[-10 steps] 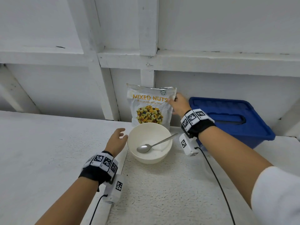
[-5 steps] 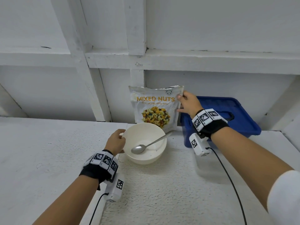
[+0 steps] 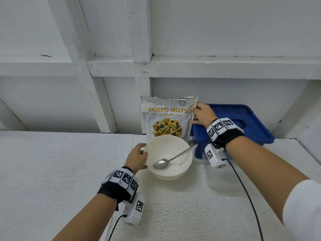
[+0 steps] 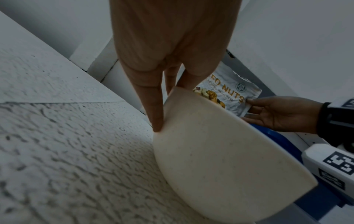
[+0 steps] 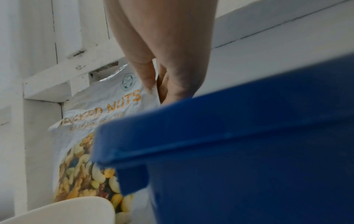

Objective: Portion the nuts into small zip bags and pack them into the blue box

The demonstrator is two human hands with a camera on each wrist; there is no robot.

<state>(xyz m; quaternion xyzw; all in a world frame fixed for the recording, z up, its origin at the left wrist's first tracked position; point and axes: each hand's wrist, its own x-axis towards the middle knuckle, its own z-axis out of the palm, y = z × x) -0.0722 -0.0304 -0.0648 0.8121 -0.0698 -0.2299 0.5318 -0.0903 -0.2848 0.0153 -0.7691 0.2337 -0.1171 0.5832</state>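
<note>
Half a second ago the left hand was already against the bowl; a second ago it hovered open and apart from it. Now its fingers are curled round the bowl's left rim, thumb inside and the others down the outer wall, so the bowl looks steadied for filling. The right hand has stayed on the nut bag through both earlier frames, and its fingers pinch the bag's upper right edge, thumb on the front, the rest behind. The bag looks a little more upright and forward than it did a second ago, though the camera has shifted too, so I would not lean on that. My reading: the bag is about to be lifted and tipped towards the bowl, and portioning has not begun

The bag stands at centre frame, against the white wall, just behind the bowl; its top edge looks open in the right wrist view, but I cannot be sure. The bowl holds only a spoon, its handle over the right rim. The blue box sits right of centre, lid on, close beside the bag and under the right wrist. A clear container lies on the surface in front of the box; its contents are not legible, and no small zip bags can be made out

The spoon could catch falling nuts, and the box lid must come off before packing
</note>
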